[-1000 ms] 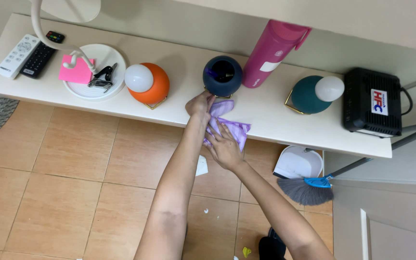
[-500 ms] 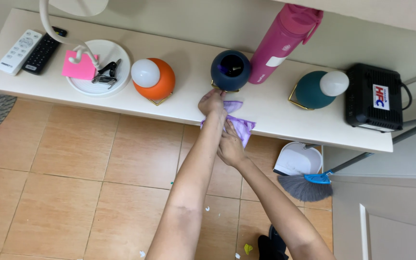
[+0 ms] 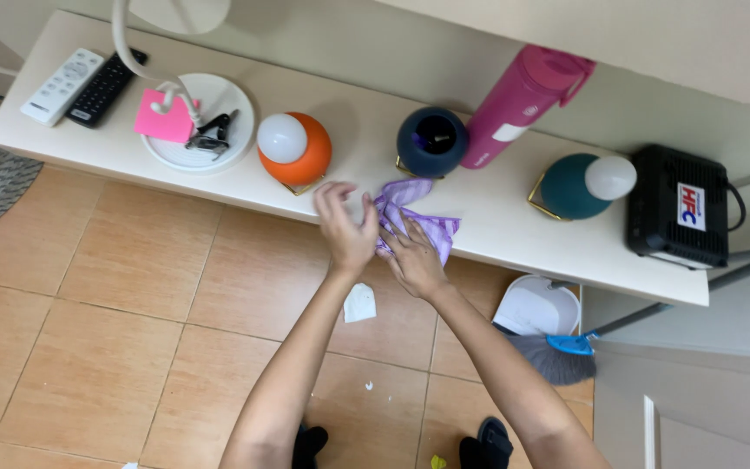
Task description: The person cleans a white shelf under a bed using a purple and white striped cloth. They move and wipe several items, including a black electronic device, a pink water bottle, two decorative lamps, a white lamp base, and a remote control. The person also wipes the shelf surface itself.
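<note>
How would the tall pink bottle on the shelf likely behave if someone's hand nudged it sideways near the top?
The pink bottle stands tall and narrow, so it would probably tip rather than slide. Its round body suggests it could then roll along the white shelf.

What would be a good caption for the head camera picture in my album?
Two hands, left hand and right hand, bunch a purple cloth on a white shelf beside an orange lamp.

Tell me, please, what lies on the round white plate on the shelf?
On the white plate lie a pink note and a black clip; a lamp's white stem covers part.
</note>
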